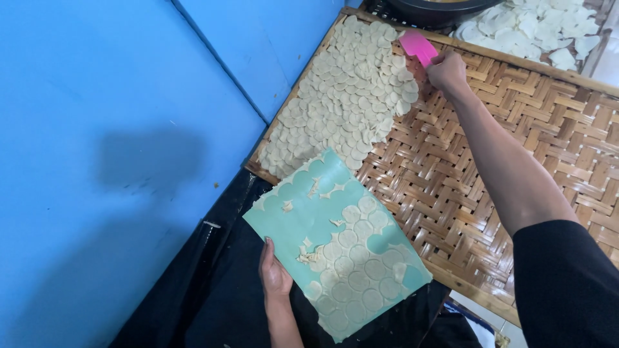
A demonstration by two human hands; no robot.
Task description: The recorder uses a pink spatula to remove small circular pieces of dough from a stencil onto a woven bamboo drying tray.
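Right hand (446, 69): I gripped the pink scraper (417, 46), far on the woven tray (516, 129).
Left hand (274, 274): held the green mat's (303, 212) near-left edge.
Dough discs (351, 96): piled just left of my scraper, nearer my right hand.

Pink scraper (418, 46): flat, rectangular, bright pink, held at far edge of woven bamboo tray (516, 129), blade touching right end of heap of dough rounds (345, 96).

Teal sheet (335, 245): thin, flexible, tilted, far corner resting over near-left edge of tray. Cut pale dough discs (354, 258) stick on its right and near part; left part mostly bare, few small scraps.
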